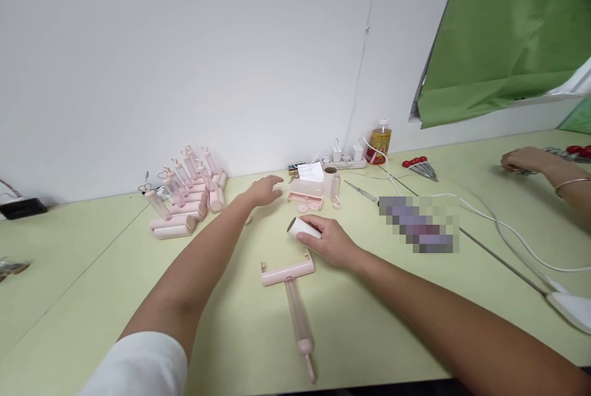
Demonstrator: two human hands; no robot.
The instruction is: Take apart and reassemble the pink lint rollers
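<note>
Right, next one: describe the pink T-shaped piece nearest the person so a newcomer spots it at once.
On the pale green table, find the right hand holding a white tube. Just nearer the person lies a pink T-shaped piece with a clear stem. It lies alone, while the similar pink pieces are bunched to the left near the wall.

Bright, diffuse light, soft shadows (slight blur at left).
</note>
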